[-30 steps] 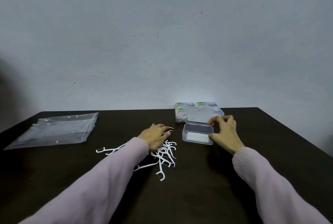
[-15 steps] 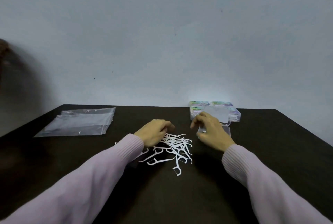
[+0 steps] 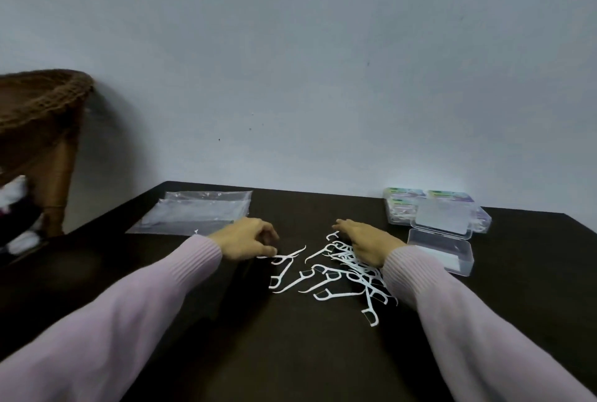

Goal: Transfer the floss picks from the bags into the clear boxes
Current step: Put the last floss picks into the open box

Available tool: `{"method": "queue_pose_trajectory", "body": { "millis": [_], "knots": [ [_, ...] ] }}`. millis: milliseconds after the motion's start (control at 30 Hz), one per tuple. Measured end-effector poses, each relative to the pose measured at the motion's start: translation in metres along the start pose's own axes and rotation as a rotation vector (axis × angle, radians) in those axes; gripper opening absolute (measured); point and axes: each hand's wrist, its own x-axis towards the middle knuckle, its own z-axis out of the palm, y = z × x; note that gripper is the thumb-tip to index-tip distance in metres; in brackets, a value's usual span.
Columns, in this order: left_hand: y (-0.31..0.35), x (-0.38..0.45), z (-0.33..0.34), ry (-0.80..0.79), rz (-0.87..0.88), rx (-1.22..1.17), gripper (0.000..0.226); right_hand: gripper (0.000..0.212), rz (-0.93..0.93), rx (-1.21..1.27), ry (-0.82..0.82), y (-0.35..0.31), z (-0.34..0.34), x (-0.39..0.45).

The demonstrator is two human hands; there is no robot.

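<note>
Floss picks (image 3: 336,275) lie loose on the worktop (image 3: 290,353) between both hands, left hand (image 3: 248,241) curled pinching one pick, right hand (image 3: 368,245) flat on the pile; best rake them together, aligned, then lift into open clear box (image 3: 442,254) just right.

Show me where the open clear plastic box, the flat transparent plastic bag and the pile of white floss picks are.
open clear plastic box (image 3: 440,251): head view, on its base's far wall.
flat transparent plastic bag (image 3: 197,212): head view, its middle.
pile of white floss picks (image 3: 326,272): head view, pile's centre.
</note>
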Motion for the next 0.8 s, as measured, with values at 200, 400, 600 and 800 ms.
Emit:
{"method": "queue_pose_trajectory", "body": {
  "millis": [200,400,600,800],
  "knots": [
    [-0.003,-0.002,0.006,-0.030,0.016,-0.081,0.035,0.053,0.035,-0.123,0.033,0.009,0.006,-0.001],
    [0.022,0.002,0.014,-0.096,0.069,-0.180,0.054,0.045,0.034,-0.059,-0.057,0.019,-0.008,-0.023],
    [0.042,0.011,0.021,-0.121,0.132,-0.176,0.056,0.058,0.000,0.016,-0.089,0.018,-0.018,-0.046],
    [0.044,0.023,0.026,-0.070,0.174,-0.258,0.036,0.041,0.009,0.189,0.030,0.013,-0.013,-0.044]
  ]
}}
